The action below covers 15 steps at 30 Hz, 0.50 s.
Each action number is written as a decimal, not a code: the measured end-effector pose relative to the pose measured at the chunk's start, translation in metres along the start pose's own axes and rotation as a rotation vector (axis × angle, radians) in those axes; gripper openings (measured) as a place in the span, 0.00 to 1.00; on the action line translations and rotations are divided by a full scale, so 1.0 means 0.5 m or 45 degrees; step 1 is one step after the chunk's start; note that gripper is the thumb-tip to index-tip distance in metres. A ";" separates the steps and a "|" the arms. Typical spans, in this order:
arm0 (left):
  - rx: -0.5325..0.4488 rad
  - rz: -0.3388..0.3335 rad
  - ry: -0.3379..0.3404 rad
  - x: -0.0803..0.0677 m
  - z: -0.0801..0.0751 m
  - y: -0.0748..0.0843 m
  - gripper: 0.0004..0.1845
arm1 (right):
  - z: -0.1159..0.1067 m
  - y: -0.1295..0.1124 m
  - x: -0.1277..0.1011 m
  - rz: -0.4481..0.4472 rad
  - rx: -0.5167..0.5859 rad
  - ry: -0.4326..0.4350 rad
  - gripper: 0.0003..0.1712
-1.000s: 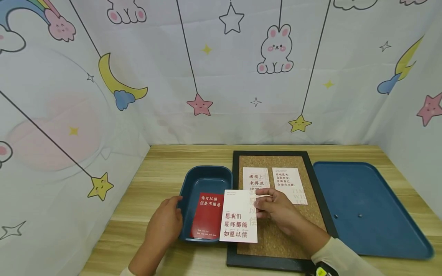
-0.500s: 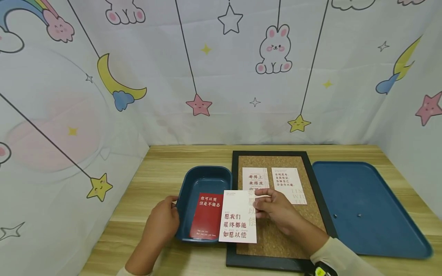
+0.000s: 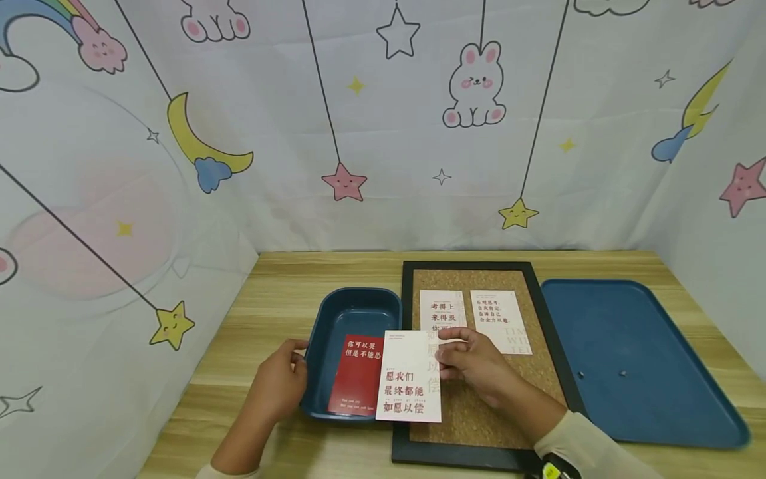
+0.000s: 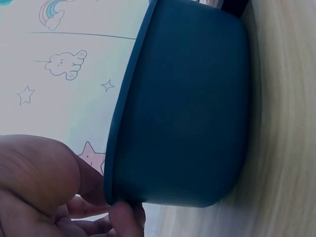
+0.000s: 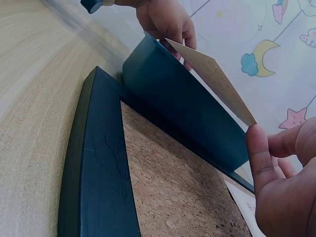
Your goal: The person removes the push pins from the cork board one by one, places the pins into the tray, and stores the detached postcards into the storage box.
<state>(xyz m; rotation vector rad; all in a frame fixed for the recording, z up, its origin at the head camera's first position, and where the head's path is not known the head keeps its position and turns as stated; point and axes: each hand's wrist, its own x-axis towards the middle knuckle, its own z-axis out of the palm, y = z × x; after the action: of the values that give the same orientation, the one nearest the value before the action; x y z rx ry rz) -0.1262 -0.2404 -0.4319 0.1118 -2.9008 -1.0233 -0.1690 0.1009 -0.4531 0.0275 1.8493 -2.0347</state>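
My right hand (image 3: 479,369) pinches a white card (image 3: 407,366) with red Chinese characters by its right edge. The card hangs over the right side of a blue plastic bin (image 3: 322,379). At the bin's left rim is my left hand (image 3: 280,380); the left wrist view shows thumb and fingers gripping that rim (image 4: 112,148). Inside the bin lies a red card (image 3: 353,382), partly covered by the white one. From the right wrist view, the held card (image 5: 222,81) is tilted above the bin wall, thumb below its edge.
A black-framed cork board (image 3: 479,426) lies right of the bin. Two cards, one at left (image 3: 441,307) and a right card (image 3: 501,319), rest on its upper part. Farther right is a blue tray (image 3: 646,359) with two small metal pieces. A patterned curtain (image 3: 395,213) stands behind.
My left hand and the near end of the bin have shifted slightly left. The white card in my right hand has also moved slightly left.
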 end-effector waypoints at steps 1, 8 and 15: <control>-0.020 -0.015 -0.015 0.001 -0.001 -0.002 0.19 | 0.001 0.000 0.001 0.002 0.003 0.001 0.24; -0.114 -0.104 -0.062 0.005 -0.007 -0.003 0.19 | 0.004 0.004 0.007 0.007 0.022 -0.013 0.24; -0.129 -0.110 -0.066 0.004 -0.008 -0.002 0.19 | 0.015 0.004 0.011 0.002 0.036 -0.024 0.24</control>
<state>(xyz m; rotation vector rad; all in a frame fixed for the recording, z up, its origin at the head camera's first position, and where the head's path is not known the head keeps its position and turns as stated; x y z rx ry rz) -0.1280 -0.2441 -0.4294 0.2099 -2.9062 -1.2019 -0.1716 0.0923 -0.4558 0.0174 1.8087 -2.0525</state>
